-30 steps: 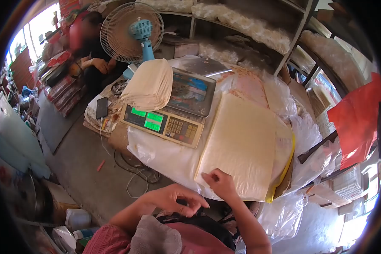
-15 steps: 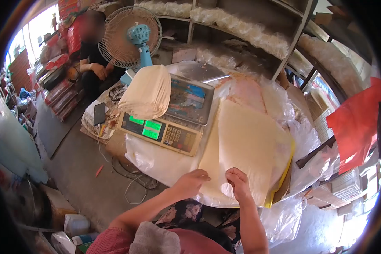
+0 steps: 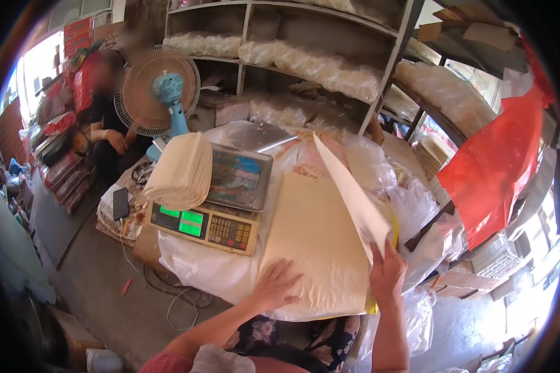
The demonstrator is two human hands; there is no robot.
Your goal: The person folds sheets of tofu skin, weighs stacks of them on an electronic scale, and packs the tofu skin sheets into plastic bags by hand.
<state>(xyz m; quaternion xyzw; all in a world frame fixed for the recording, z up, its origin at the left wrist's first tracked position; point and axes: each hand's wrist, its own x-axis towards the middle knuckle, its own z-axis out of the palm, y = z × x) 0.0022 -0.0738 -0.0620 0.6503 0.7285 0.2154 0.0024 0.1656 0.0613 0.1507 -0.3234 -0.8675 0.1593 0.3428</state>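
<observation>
A large, thin cream-coloured sheet (image 3: 317, 242) lies flat on the plastic-covered table. My left hand (image 3: 277, 287) rests on its front left part, fingers spread. At the right side, my right hand (image 3: 389, 273) grips the near corner of another thin cream sheet (image 3: 348, 193), which stands raised at a slant above the flat one. To the left is a digital scale (image 3: 230, 235) with lit green displays. A thick folded pile of similar cream sheets (image 3: 179, 171) sits on the left of its metal platform.
A blue fan (image 3: 168, 87) stands behind the scale, near people at the back left. A phone (image 3: 121, 204) with a cable lies left of the scale. Shelves (image 3: 311, 62) hold plastic-wrapped goods behind the table. Red plastic (image 3: 491, 168) hangs at the right.
My right hand has moved right, carrying the sheet's corner, and the sheet now stands raised. My left hand has gone from closed fingers to lying spread on the flat sheet. The view has shifted.
</observation>
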